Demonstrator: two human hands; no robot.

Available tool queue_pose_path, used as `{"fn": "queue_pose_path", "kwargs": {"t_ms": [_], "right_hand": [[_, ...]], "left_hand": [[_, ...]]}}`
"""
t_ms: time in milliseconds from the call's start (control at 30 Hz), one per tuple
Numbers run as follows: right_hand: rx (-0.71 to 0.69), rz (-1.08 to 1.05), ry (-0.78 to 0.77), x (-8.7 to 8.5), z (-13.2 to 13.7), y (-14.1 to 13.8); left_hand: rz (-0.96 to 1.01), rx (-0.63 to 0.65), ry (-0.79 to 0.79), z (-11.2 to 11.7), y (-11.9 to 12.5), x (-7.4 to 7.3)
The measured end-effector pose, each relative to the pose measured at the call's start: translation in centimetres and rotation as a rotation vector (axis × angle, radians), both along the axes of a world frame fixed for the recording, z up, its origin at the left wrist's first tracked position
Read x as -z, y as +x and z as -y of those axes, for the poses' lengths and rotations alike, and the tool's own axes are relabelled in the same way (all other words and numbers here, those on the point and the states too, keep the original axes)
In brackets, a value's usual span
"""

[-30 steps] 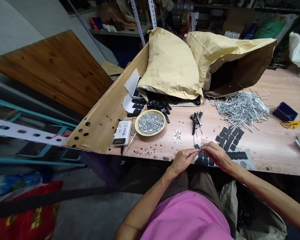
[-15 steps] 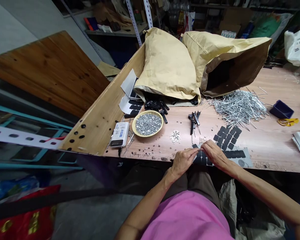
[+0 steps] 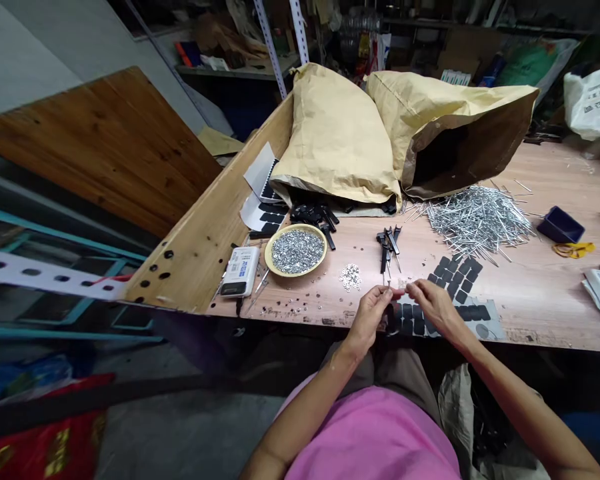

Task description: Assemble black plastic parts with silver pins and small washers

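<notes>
My left hand (image 3: 369, 312) and my right hand (image 3: 429, 303) meet fingertip to fingertip over the near edge of the wooden table (image 3: 540, 293). Both are pinched on a small part between them, too small to name. Just under them lies a sheet of black pads (image 3: 447, 303). A little heap of small silver pieces (image 3: 351, 276) sits to the left of my left hand. Beyond my hands lie a few black clips with pins (image 3: 387, 243).
A yellow dish of silver bits (image 3: 296, 250) and a white box (image 3: 239, 271) stand at the left. A pile of metal pins (image 3: 475, 217) lies at the right, by a blue tray (image 3: 559, 227). Two large paper sacks (image 3: 340, 137) fill the back.
My hands have lifted slightly and moved a little away from my body over the pad sheet, still pinched together. The view has shifted a bit.
</notes>
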State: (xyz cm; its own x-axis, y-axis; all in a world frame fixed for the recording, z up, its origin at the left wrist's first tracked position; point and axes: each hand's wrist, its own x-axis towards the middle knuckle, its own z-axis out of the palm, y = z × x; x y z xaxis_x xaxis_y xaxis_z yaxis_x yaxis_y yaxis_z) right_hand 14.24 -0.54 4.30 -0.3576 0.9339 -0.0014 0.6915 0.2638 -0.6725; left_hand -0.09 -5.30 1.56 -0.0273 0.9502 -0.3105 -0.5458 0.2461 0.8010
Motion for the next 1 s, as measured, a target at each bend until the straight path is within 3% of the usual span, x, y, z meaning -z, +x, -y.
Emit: {"fn": "queue_pose_path", "kwargs": {"t_ms": [67,167,233,300,367,467,600,733,900,967,1000], "right_hand": [[-0.019,-0.220,-0.082,0.6,1.1,-0.5],[0.041,-0.448,-0.186,2.0,2.5,-1.3],[0.096,-0.487,-0.277,2.8,2.9,-1.3],[0.132,-0.452,-0.315,3.0,2.5,-0.3],[0.165,-0.354,-0.187,3.0,1.6,1.6],[0.228,-0.101,0.198,3.1,-0.6,5.4],[0.270,0.240,0.498,3.9,-3.7,9.6],[0.231,0.507,0.635,4.7,-6.0,12.1],[0.183,0.631,0.650,5.5,-7.7,14.0],[0.129,0.644,0.643,5.8,-8.2,14.3],[0.104,0.652,0.640,6.0,-8.4,14.4]], "left_hand": [[0.208,-0.102,-0.036,-0.6,0.8,0.2],[0.277,-0.176,-0.059,-1.2,2.2,0.7],[0.183,-0.163,-0.042,-1.4,2.7,1.0],[-0.068,-0.140,0.012,-1.6,2.3,1.4],[-0.464,-0.146,0.065,-2.1,1.1,1.7],[-1.010,-0.134,0.048,-3.8,-1.0,2.2],[-1.302,-0.041,-0.103,-7.0,-1.3,2.4],[-1.335,0.049,-0.212,-9.4,0.4,2.5],[-1.276,0.051,-0.164,-9.6,0.4,2.2],[-1.133,0.032,-0.124,-8.9,-0.1,1.8],[-0.971,0.015,-0.100,-8.4,-0.3,1.5]]}}
